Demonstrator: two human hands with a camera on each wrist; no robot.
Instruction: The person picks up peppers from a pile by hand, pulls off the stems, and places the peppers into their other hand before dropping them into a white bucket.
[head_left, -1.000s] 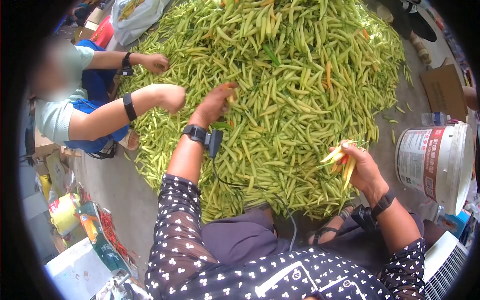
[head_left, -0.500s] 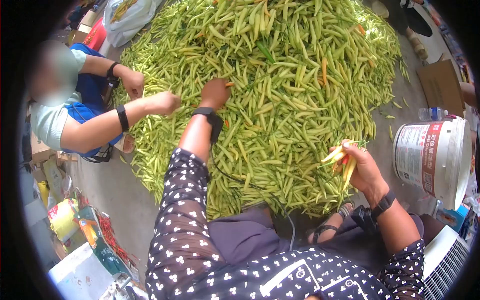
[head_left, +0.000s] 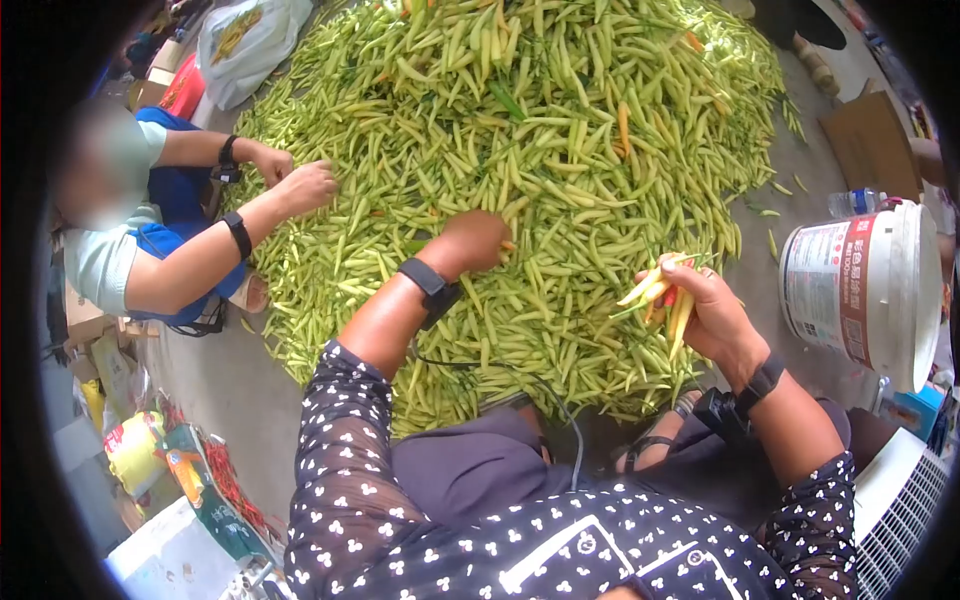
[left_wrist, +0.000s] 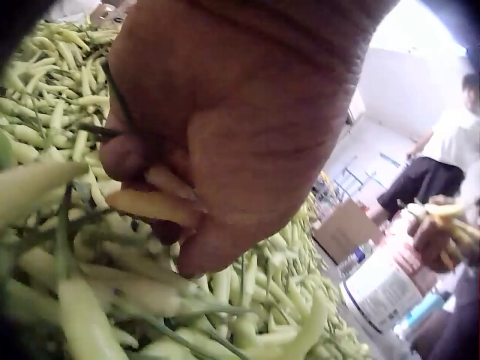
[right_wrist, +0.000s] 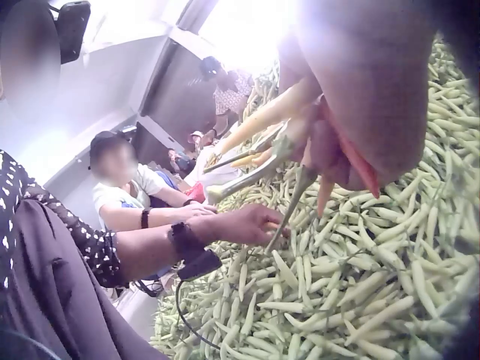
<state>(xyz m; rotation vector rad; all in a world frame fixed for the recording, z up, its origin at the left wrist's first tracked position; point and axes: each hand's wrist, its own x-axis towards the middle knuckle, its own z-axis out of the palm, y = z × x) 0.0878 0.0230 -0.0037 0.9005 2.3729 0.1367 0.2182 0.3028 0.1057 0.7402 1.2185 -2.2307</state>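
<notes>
A big heap of pale green-yellow chili peppers [head_left: 570, 220] spreads before me. My left hand [head_left: 475, 243] is low over its middle, back of the hand upward. In the left wrist view, its curled thumb and fingers hold an orange chili pepper [left_wrist: 150, 206] just above the heap. My right hand [head_left: 715, 315], above the heap's near right side, grips a small bunch of chili peppers [head_left: 682, 325]. Pale yellow and orange ones stick out of that bunch with green stems, and a red chili pepper [right_wrist: 351, 152] shows under the fingers in the right wrist view.
At left another person [head_left: 100, 260] sits with both hands over the heap's edge. A white bucket [head_left: 905, 300] stands at right, near a plastic bottle [head_left: 853, 203] and a cardboard box [head_left: 868, 145]. Farther back on the left is a white plastic bag [head_left: 240, 60].
My left hand reached slightly outward, then came back toward me and to the right. My right hand keeps its bunch nearly in place. The other person's hands drew back and closer together.
</notes>
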